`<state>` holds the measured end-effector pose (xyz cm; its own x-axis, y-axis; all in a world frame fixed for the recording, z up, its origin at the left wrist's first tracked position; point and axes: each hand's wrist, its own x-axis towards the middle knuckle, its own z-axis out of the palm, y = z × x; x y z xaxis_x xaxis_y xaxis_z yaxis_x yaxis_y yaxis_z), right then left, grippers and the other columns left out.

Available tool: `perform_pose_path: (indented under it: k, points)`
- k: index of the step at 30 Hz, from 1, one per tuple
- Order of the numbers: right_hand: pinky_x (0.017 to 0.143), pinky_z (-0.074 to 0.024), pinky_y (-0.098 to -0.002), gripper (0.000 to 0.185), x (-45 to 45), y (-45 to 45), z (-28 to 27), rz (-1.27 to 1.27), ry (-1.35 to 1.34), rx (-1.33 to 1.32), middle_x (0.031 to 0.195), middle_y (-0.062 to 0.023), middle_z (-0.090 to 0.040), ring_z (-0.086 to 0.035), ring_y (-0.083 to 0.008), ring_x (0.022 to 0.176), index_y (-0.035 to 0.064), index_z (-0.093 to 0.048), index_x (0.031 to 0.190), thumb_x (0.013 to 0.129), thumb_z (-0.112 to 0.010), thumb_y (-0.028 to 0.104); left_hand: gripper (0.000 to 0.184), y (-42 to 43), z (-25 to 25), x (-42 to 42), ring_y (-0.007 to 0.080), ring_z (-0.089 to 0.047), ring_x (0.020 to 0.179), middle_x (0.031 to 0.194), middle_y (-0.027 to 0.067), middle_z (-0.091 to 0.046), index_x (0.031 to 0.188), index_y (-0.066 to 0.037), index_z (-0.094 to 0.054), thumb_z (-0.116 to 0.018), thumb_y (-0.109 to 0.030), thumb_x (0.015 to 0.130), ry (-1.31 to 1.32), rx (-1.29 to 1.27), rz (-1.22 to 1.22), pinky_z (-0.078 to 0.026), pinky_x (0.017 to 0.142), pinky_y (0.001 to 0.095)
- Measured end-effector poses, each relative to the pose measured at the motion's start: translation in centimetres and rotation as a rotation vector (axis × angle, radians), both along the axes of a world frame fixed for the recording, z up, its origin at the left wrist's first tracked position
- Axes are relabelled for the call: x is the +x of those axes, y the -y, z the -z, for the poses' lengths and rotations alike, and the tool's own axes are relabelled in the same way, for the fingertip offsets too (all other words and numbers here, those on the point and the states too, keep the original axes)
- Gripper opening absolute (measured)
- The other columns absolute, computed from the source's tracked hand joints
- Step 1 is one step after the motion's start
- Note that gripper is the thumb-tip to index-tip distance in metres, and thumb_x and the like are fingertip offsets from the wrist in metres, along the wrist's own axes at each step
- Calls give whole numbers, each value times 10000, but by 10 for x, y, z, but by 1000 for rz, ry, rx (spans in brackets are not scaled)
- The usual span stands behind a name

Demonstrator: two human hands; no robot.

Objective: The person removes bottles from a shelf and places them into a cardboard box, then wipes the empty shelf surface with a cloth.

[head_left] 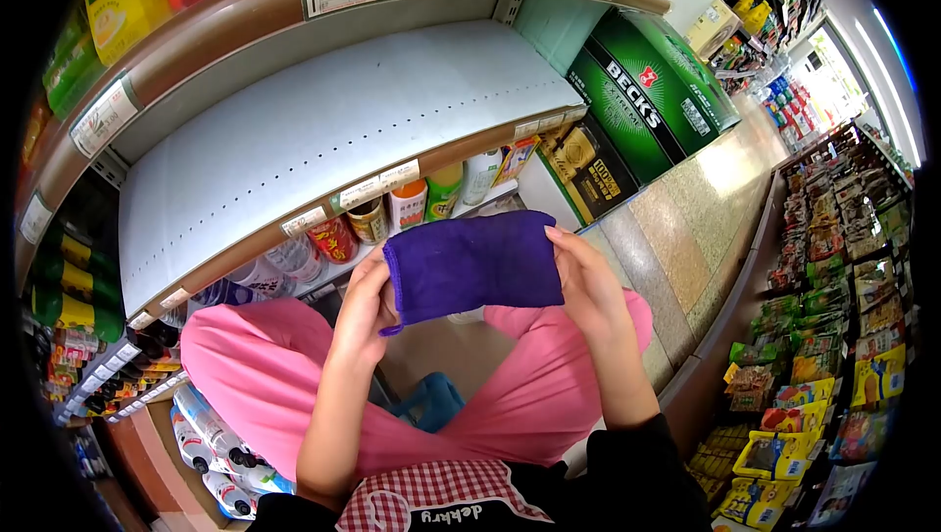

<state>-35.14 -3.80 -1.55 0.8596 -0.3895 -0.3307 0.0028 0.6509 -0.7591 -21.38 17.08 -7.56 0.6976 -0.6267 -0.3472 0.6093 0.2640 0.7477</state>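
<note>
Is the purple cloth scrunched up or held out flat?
Held flat: the purple cloth makes a neat rectangle between the left hand and right hand. Whether it's folded double, I cannot tell.

The purple cloth (476,269) hides several fingers (580,248).

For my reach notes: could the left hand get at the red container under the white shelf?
Probably yes: the left hand looks close to the red container, with nothing visible between them, though it now holds the purple cloth.
</note>
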Motion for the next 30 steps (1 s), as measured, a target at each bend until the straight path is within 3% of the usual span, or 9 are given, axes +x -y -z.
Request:
perform_pose_path:
  k: [2, 4, 6, 10, 17, 20, 24, 28, 30]
  points:
    - [878, -513, -270, 253, 1, 0, 3, -41, 11, 27, 1091, -66, -685, -660, -148, 978, -3, -591, 1182, 971, -550, 131, 235, 1, 14, 0, 83, -615, 926, 1038, 25, -645, 1157, -69, -591, -478, -77, 950, 114, 109, 39, -482, 834, 240]
    - [869, -521, -276, 251, 3, -2, 9, -66, -1, -3, 1090, -62, -685, -662, -145, 974, 0, -589, 1180, 975, -554, 141, 262, 12, 13, -12, 186, -580, 1042, 1053, 78, -627, 1088, -26, -573, -570, 24, 830, 562, 249, -220, -441, 929, 316]
    - [852, -531, -281, 243, 7, -6, 16, -76, -34, -89, 1079, -60, -688, -670, -141, 956, 4, -592, 1170, 979, -557, 151, 318, 15, -2, -25, 252, -588, 1025, 1048, 114, -627, 1065, -20, -587, -648, 14, 755, 976, 311, -277, -440, 939, 359]
    - [803, -551, -272, 232, 10, -15, 23, -72, -25, -122, 1049, -74, -698, -687, -127, 899, 0, -612, 1142, 971, -591, 155, 450, 23, -28, -47, 296, -597, 956, 1023, 122, -623, 1025, -25, -641, -829, -59, 617, 1356, 210, -88, -476, 851, 378]
    - [859, -534, -268, 323, 7, -32, 18, -42, -55, -110, 1094, -88, -684, -670, -118, 932, -36, -591, 1231, 923, -631, 53, 198, 28, -27, -46, 297, -621, 835, 874, 118, -674, 885, -16, -693, -769, -19, 702, 1335, 345, -301, -499, 751, 380]
    - [884, -521, -259, 386, 10, -41, 19, -74, -20, -161, 1132, -107, -677, -664, -126, 965, -61, -569, 1273, 893, -620, -14, 157, 23, -30, -42, 303, -619, 821, 852, 124, -685, 876, -5, -697, -759, -18, 733, 1171, 384, -268, -497, 745, 365]
    - [895, -515, -254, 416, 17, -38, 24, -120, -16, -250, 1150, -131, -678, -660, -138, 996, -83, -574, 1265, 849, -592, -83, 137, 11, -30, -29, 220, -631, 751, 826, 120, -691, 910, 12, -692, -736, -53, 797, 978, 362, -183, -476, 707, 316]
    - [884, -521, -251, 410, 17, -17, 13, -153, -21, -330, 1125, -145, -688, -663, -142, 989, -88, -600, 1231, 824, -561, -119, 80, -2, -33, 2, 45, -551, 753, 783, -17, -644, 897, 2, -659, -675, -70, 869, 871, 306, -167, -414, 684, 197]
    - [867, -543, -251, 398, 14, -5, 4, -175, -42, -420, 1105, -167, -695, -687, -157, 953, -100, -603, 1204, 811, -552, -135, 75, -10, -39, 21, 41, -540, 738, 776, -22, -634, 887, 2, -651, -644, -73, 891, 879, 349, -140, -410, 680, 196]
